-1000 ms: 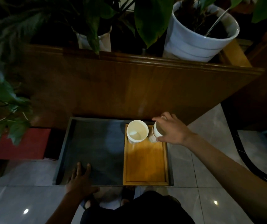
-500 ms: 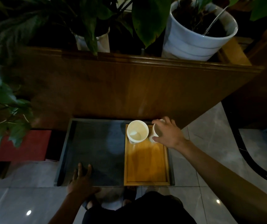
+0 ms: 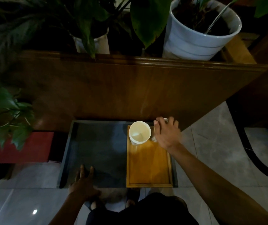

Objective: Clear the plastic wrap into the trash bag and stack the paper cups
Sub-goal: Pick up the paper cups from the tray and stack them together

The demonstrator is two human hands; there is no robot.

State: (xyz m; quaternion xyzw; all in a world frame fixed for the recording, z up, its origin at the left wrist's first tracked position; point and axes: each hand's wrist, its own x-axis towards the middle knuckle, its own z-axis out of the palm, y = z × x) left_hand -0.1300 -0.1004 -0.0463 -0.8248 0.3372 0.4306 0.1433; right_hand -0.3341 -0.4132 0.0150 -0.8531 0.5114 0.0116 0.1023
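While my right hand (image 3: 167,135) curls over the second paper cup (image 3: 154,139) at the far right corner of the wooden tray (image 3: 148,166), the open cup (image 3: 139,131) stands upright just to its left, the two nearly touching. My fingers drape over the second cup's rim and side, so most of it is hidden; the hand looks closed on it, though I cannot tell how firm the hold is. My left hand (image 3: 84,184) lies flat and released on the near edge of the dark surface (image 3: 97,151), well apart from both cups, only steadying me.

What the next move turns on, as I judge it, is that the open cup sits directly left of the held one, mouth up, its long axis vertical. The right hand is far nearer, so it should lift its cup, carry it a short way left, keep it upright and lower it straight down into the open mouth. A tilt could catch rim on rim and tip the light cup. No plastic wrap or trash bag is in sight.
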